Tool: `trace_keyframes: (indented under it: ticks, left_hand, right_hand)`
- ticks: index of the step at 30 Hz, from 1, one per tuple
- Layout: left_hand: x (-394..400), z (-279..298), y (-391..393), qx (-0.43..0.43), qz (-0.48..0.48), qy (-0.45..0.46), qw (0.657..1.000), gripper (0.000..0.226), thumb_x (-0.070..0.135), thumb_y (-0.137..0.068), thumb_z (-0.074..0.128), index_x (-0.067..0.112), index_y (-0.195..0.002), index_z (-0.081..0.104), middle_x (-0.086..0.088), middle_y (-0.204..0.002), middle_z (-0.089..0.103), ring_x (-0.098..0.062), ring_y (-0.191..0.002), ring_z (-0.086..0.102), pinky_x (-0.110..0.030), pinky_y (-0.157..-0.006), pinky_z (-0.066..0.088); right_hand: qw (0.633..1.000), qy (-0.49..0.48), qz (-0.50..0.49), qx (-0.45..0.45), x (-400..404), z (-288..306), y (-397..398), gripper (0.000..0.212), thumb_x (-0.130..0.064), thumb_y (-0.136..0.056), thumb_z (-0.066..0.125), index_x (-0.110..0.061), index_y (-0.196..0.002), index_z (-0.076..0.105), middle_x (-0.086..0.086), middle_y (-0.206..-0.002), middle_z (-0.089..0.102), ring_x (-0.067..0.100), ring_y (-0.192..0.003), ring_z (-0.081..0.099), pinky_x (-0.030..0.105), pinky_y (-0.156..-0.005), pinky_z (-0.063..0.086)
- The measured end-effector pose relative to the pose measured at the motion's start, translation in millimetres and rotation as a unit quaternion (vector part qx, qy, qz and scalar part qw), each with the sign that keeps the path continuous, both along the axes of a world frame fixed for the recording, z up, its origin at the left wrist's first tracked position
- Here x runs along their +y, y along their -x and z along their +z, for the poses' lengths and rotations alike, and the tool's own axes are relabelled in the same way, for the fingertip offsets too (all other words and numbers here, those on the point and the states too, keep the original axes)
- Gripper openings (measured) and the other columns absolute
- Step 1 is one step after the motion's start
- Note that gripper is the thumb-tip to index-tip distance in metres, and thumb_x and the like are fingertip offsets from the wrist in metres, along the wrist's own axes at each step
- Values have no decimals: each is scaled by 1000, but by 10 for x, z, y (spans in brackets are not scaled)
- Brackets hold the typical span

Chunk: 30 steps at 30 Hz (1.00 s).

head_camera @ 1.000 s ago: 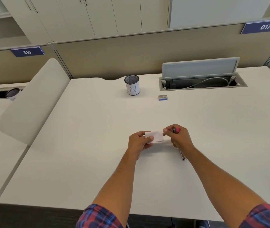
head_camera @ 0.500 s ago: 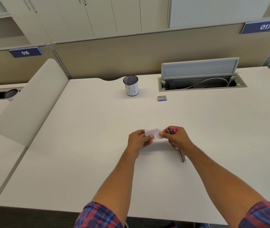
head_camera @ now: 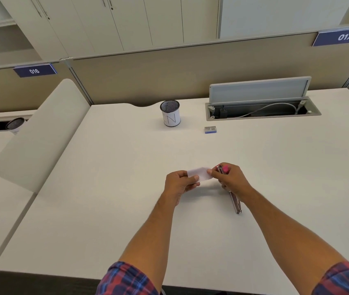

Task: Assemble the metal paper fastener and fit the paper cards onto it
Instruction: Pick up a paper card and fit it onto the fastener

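Pale cupboard doors [head_camera: 126,20] line the far wall behind a beige partition [head_camera: 148,73] that carries two blue number signs, 016 [head_camera: 34,70] at the left and 017 [head_camera: 344,36] at the right. Below them spreads the wide off-white tabletop [head_camera: 105,188], bounded on its left by a rounded light-grey side screen [head_camera: 41,133].

Toward the back, left of centre, stands a white cylindrical pen cup with a dark mesh rim [head_camera: 170,113]. Just right of it and a little nearer lies a small blue-and-grey box [head_camera: 210,129], and behind that an open cable hatch with a raised grey lid [head_camera: 260,103] shows a pale cable inside.

Nearer the viewer, the left hand [head_camera: 178,184] pinches the left end of a small white paper card [head_camera: 200,173] between thumb and fingers, holding it just above the tabletop. The right hand [head_camera: 232,177] is curled, its thumb and forefinger pinching the card's right end, while a pink-tipped metal piece [head_camera: 222,168] shows inside the same fist. Under the right wrist a long, thin metal fastener strip [head_camera: 236,203] lies on the tabletop; whether it joins the piece in the fist I cannot tell. Both forearms end in red-and-blue plaid sleeves [head_camera: 126,279].
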<state>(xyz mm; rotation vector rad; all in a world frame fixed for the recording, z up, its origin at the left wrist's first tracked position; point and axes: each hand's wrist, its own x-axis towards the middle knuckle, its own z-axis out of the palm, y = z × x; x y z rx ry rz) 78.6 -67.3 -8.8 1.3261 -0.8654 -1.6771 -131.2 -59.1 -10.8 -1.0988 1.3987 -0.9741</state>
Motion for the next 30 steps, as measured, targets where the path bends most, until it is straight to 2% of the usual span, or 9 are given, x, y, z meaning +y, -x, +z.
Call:
trace_keyframes:
  ticks: [2, 4, 9, 12, 15, 20, 23, 26, 30]
  left_hand:
    - [-13, -17, -9, -3, 22, 10, 1000, 24, -1, -74, 84, -4, -96, 74, -17, -91, 76, -34, -82, 75, -28, -72, 62]
    - [-32, -33, -22, 1, 45, 13, 999, 24, -1, -75, 84, -4, -97, 74, -16, -91, 76, -33, -81, 75, -28, -73, 61]
    - [-68, -20, -50, 59, 78, 3, 995, 25, 3, -75, 85, -5, -96, 74, -15, -88, 75, -30, -78, 74, -26, -73, 60]
    - [-78, 10, -41, 90, 73, -4, 993, 17, 2, -78, 82, -2, -94, 75, -14, -84, 73, -27, -75, 72, -25, -71, 59]
    - [-73, 22, -33, 99, 75, -10, 992, 11, 3, -82, 79, 0, -92, 75, -11, -81, 72, -24, -72, 71, -25, -69, 59]
    - [-73, 31, -25, 94, 81, -23, 992, 13, 8, -83, 79, 4, -94, 74, -6, -77, 72, -20, -68, 68, -27, -67, 58]
    - [-65, 19, -19, 88, 79, -22, 993, 16, 10, -82, 81, 4, -95, 73, -5, -77, 71, -19, -68, 67, -27, -65, 56]
    - [-49, -5, -13, 78, 73, -22, 994, 19, 12, -80, 83, 5, -95, 74, -4, -78, 71, -19, -70, 67, -28, -65, 54]
    - [-36, -29, -5, 50, 63, -18, 997, 19, 18, -77, 85, 11, -93, 77, -2, -83, 74, -17, -73, 69, -32, -73, 53]
  right_hand:
    - [1000, -28, 3, -3, -37, 44, -19, 57, -66, -76, 75, -10, -87, 70, 5, -63, 51, 18, -49, 40, 25, -45, 31]
    - [998, -55, 15, -33, -73, 78, -28, 66, -71, -77, 66, -9, -100, 71, 11, -78, 59, 19, -54, 48, 29, -51, 35]
    - [998, -27, 25, -59, -44, 117, -87, 59, -65, -78, 73, -13, -104, 71, 11, -98, 72, 19, -68, 63, 32, -53, 48]
    - [998, -24, 46, -32, 18, 132, -106, 53, -65, -74, 80, -23, -103, 66, 7, -93, 79, 24, -63, 71, 26, -44, 46]
    - [998, -2, 58, -23, 61, 107, -136, 50, -58, -73, 85, -24, -102, 63, 10, -90, 79, 21, -52, 60, 22, -41, 37]
    - [992, 22, 78, -99, 90, 110, -167, 31, -53, -93, 67, -31, -115, 69, 13, -97, 78, 20, -61, 54, 26, -51, 40]
    - [992, 20, 68, -108, 98, 62, -174, 33, -48, -100, 57, -28, -121, 73, 9, -96, 75, 19, -68, 57, 27, -59, 46]
    - [992, 18, 62, -112, 118, 19, -197, 42, -56, -96, 60, -22, -115, 77, 3, -93, 71, 17, -73, 57, 26, -64, 48]
    - [993, 16, 66, -99, 162, -21, -235, 43, -59, -87, 71, -26, -112, 78, -10, -90, 68, 13, -76, 56, 26, -77, 50]
